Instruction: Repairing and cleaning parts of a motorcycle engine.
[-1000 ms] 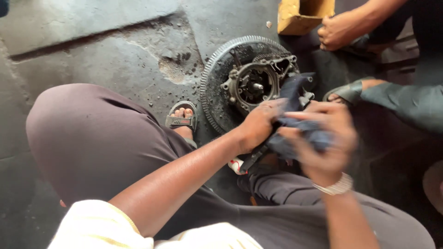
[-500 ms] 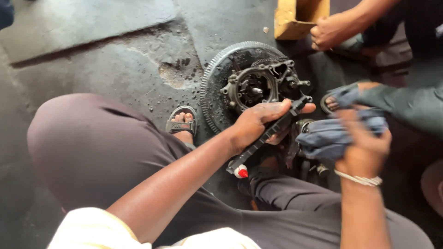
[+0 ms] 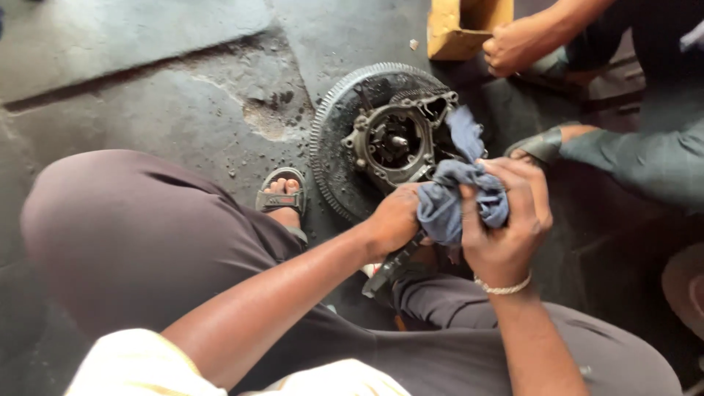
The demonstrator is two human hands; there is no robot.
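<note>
Stained, pitted concrete floor (image 3: 183, 88) serves as the workbench, seen from the head camera: a toothed flywheel (image 3: 334, 147) lies flat on it with a bolted metal housing (image 3: 389, 139) on top, low enough for a squatting person to bend over it between the knees. That person's right hand (image 3: 506, 220) is closed around a bunched blue rag (image 3: 458, 194), one end trailing onto the housing, as one would hold a cloth for wiping grease. The left hand (image 3: 396, 216) is curled against the rag's near side and appears to grip a dark tool (image 3: 389, 268) whose handle pokes out below the wrist; its working end is hidden by the cloth. A sandalled foot (image 3: 282, 192) is planted just beside the flywheel's rim. At the top edge, another person's hand (image 3: 513, 45) rests against a yellow box (image 3: 455, 33), well apart from the flywheel.
</note>
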